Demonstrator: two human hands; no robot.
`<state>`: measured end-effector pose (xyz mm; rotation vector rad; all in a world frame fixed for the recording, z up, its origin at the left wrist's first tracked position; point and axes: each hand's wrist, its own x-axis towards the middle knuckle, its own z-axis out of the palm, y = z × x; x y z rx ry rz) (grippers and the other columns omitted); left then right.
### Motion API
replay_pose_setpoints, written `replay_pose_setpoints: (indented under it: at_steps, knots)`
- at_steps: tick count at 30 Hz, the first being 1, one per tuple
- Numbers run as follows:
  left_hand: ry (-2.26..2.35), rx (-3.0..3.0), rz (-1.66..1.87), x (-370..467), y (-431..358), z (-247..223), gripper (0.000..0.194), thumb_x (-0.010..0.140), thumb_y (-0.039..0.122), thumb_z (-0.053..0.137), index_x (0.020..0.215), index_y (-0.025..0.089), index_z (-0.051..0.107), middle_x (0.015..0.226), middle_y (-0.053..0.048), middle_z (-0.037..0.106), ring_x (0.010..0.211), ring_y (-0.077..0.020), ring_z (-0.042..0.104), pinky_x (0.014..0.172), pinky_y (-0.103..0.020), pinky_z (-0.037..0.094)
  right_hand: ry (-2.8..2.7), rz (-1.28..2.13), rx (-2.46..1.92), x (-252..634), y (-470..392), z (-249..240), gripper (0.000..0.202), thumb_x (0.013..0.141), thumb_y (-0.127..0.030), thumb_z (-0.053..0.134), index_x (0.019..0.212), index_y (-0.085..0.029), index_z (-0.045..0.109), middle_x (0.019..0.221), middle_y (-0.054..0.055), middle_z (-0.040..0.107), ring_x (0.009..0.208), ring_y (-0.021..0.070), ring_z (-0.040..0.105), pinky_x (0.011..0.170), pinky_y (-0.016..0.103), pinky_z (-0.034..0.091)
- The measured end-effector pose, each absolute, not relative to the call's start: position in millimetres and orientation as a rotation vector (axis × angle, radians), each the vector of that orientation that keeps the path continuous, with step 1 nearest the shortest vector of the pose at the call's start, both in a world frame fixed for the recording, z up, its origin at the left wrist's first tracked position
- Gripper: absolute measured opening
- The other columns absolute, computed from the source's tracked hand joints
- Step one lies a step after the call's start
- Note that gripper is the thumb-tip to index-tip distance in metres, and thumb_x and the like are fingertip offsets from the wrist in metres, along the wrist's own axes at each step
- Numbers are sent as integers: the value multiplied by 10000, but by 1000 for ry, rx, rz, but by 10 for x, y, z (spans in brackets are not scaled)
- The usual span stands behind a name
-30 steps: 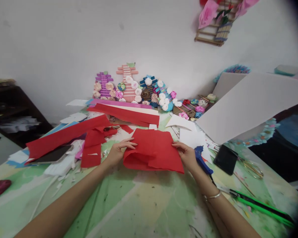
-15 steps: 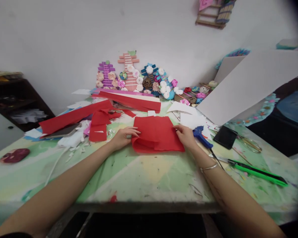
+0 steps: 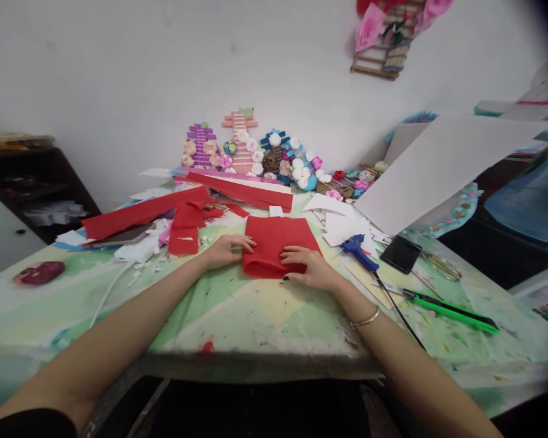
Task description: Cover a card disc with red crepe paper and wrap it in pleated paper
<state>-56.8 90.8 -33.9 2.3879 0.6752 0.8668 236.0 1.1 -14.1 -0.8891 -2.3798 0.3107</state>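
A folded red sheet (image 3: 278, 234) lies on the table in front of me, its near edge curled over into a loose roll. My left hand (image 3: 231, 249) is at the sheet's left edge, fingertips touching it, the thumb side partly hidden. On the near right part of the sheet rests my right hand (image 3: 308, 267), with its fingers spread over the top and the thumb at the front edge. A bracelet (image 3: 365, 317) circles my right wrist. To the right is a blue glue gun (image 3: 360, 252) with a dark cord.
A green cutter (image 3: 452, 310), a black flat object (image 3: 400, 254) and scissors (image 3: 442, 266) lie on the right. Red strips (image 3: 141, 213) and white scraps are at the left, near a dark red object (image 3: 39, 273). Flower crafts (image 3: 242, 143) stand by the wall.
My right hand has moved left from the sheet's right edge onto its front part. My left hand stays at the left edge. The view has shifted slightly.
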Motion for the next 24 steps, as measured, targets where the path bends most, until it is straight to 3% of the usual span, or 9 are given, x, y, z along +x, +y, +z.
replay_pose_setpoints:
  at_steps: [5,9,14,17,24]
  knots:
    - [695,2369,813,-591,915,-307,186,704,258,684,866,187,741,1103,-106,705,1138,-243,603,1040,-429,421,-2286,231,-902,2338,22,-180,209,795,-148,584,951,-207,709,1080,97,707,1124,229,605,959,413,488]
    - [696,2337,887,-557,896,-302,172,676,277,705,820,191,743,1051,-107,722,1090,-256,630,999,-432,456,-2214,125,-937,2250,-39,-179,291,782,-150,591,1059,-202,664,1089,94,693,1122,225,590,963,416,487]
    - [683,2324,976,-468,837,-303,83,679,270,694,711,203,731,966,-81,743,1056,-254,640,997,-429,458,-2168,-37,-1003,1963,-90,-205,479,820,-145,537,1292,-227,524,1259,103,608,1225,241,508,1023,444,440]
    - [687,2318,1010,-417,797,-309,76,684,245,669,696,205,732,923,-75,747,1050,-254,637,978,-414,472,-2209,18,-1027,1769,-102,-204,538,842,-149,512,1367,-241,436,1324,101,568,1238,236,506,1033,431,429]
    - [751,2269,1050,-342,706,-287,154,713,264,640,776,174,748,936,-88,737,921,-233,675,867,-349,517,-2094,253,-1191,1683,-134,-184,439,869,-169,507,1302,-207,444,1241,111,639,1121,245,613,916,411,487]
